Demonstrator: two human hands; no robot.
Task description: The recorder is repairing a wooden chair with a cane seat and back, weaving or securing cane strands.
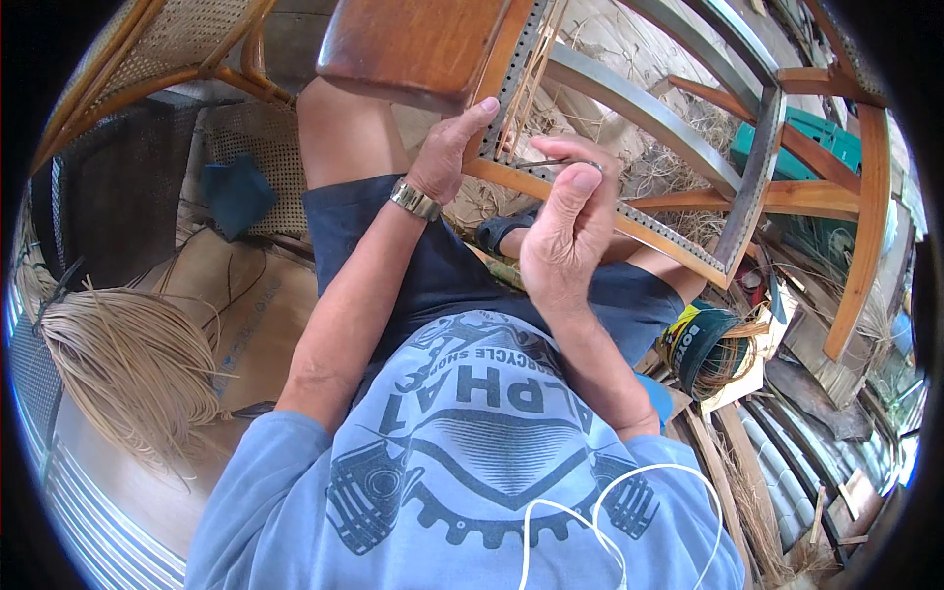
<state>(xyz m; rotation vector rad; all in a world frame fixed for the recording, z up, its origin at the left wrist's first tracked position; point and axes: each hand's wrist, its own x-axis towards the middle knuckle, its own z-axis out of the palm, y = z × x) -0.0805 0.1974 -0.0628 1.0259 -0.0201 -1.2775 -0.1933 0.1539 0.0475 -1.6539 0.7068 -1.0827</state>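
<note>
A wooden chair frame point(649, 224) lies tilted across my lap, with a row of small holes along its dark inner edges. My left hand point(449, 155) grips its near left corner, thumb on top and the other fingers hidden beneath. Several light cane strands point(534, 79) run along the left rail, coming close to that corner. My right hand point(568, 221) is closed on a thin metal pick point(556, 163), thumb uppermost. The pick's far end points left toward the corner by my left hand; whether it sits in a hole I cannot tell.
A bundle of cane point(133, 364) hangs at the left, below a woven-cane chair point(182, 44). A dark can point(700, 344) with coiled strands stands at the right, near wood scraps point(737, 462). A green crate point(826, 147) and loose cane trimmings point(629, 128) lie beyond the frame.
</note>
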